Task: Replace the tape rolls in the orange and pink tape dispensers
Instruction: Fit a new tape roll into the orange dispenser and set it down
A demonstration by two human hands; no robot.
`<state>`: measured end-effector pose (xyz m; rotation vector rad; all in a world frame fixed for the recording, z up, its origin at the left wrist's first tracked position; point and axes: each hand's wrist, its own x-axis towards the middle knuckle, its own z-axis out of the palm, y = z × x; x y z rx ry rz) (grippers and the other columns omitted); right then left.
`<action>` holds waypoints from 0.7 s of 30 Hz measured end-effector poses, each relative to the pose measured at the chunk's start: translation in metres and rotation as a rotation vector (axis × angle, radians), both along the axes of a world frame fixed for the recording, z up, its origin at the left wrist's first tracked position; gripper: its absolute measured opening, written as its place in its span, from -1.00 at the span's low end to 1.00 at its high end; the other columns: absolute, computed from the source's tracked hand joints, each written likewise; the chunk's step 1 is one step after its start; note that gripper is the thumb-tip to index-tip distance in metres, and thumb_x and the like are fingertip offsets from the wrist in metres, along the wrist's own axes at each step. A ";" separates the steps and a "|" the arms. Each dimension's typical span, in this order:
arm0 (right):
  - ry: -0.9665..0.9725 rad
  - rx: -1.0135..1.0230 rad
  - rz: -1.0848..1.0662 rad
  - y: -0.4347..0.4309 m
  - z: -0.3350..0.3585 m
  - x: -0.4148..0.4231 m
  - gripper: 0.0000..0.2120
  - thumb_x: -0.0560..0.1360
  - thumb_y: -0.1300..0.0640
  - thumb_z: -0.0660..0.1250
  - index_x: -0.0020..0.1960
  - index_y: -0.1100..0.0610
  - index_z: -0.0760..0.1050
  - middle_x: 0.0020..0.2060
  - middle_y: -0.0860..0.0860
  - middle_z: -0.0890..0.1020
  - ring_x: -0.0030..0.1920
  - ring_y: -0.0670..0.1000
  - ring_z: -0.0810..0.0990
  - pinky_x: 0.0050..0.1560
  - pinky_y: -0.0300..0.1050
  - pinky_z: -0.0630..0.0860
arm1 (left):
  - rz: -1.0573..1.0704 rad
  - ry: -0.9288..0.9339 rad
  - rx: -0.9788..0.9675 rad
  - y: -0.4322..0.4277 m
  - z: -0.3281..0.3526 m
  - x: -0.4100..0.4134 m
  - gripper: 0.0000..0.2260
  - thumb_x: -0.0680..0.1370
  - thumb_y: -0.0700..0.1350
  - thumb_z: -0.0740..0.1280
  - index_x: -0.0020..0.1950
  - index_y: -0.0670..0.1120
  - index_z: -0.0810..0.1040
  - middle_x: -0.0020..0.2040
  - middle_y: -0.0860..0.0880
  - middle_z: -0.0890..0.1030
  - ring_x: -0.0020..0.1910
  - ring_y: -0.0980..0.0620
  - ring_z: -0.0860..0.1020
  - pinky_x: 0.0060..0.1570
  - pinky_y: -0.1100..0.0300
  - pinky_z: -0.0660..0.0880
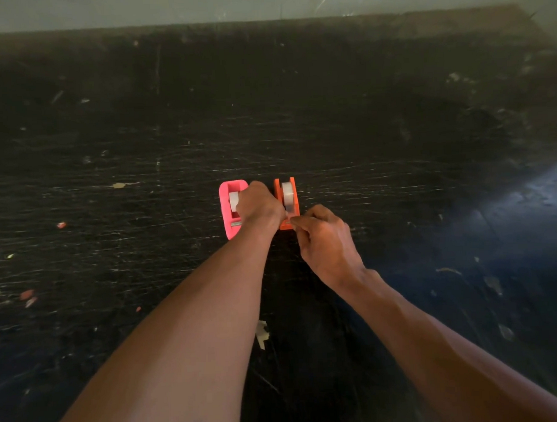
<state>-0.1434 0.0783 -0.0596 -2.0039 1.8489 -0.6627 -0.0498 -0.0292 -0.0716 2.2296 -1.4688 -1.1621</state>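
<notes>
The right hand (327, 240) is pinching something small between thumb and fingertips at the near end of the orange dispenser (286, 204), most likely the free end of the clear tape roll (287, 194) that is sitting upright in its cradle, though the strip itself is too thin to make out. The left hand (259, 206) is curling down between the two dispensers, its fingers closed and seemingly bracing the orange body's left side; whether it is truly gripping or only pressing cannot be told. It is also covering the right edge of the pink dispenser (231, 209), which is standing just beside the orange one with a white roll (234, 201) already seated and its metal cutter (236, 224) showing at the near end. Both dispensers appear loaded, so the step in hand looks like threading the orange tape toward its cutter; the next move is likely calling for a steady pull toward the person, then pressing the strip onto the teeth. Around them, a dark, heavily scratched table (142, 152) is spreading wide, carrying pale tape scraps (262, 333) and small pink bits (27, 295), with a grey wall (137, 9) running behind.
</notes>
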 end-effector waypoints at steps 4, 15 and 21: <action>0.002 0.004 0.000 0.002 0.000 0.000 -0.81 0.58 0.28 0.30 0.13 0.19 0.64 -0.01 0.10 0.58 -0.18 -0.08 0.52 -0.13 -0.26 0.54 | 0.008 0.005 0.010 0.000 0.001 -0.001 -0.79 0.52 -0.21 0.49 0.13 -0.15 0.61 0.07 -0.13 0.68 0.06 -0.08 0.69 0.09 0.09 0.64; -0.007 -0.022 -0.018 0.009 -0.002 0.002 -0.84 0.56 0.29 0.33 0.08 0.22 0.65 -0.06 0.09 0.59 -0.22 -0.12 0.48 -0.21 -0.36 0.43 | 0.011 -0.001 0.015 0.000 0.002 -0.001 -0.76 0.51 -0.20 0.51 0.15 -0.15 0.60 0.08 -0.14 0.68 0.06 -0.09 0.69 0.05 0.08 0.65; 0.011 -0.013 -0.005 0.009 -0.008 0.001 -0.85 0.57 0.27 0.31 0.06 0.20 0.65 -0.05 0.09 0.59 -0.23 -0.11 0.49 -0.21 -0.31 0.50 | 0.008 -0.013 0.009 0.000 0.000 0.000 -0.76 0.51 -0.21 0.51 0.16 -0.15 0.62 0.07 -0.14 0.69 0.05 -0.08 0.69 -0.04 0.14 0.62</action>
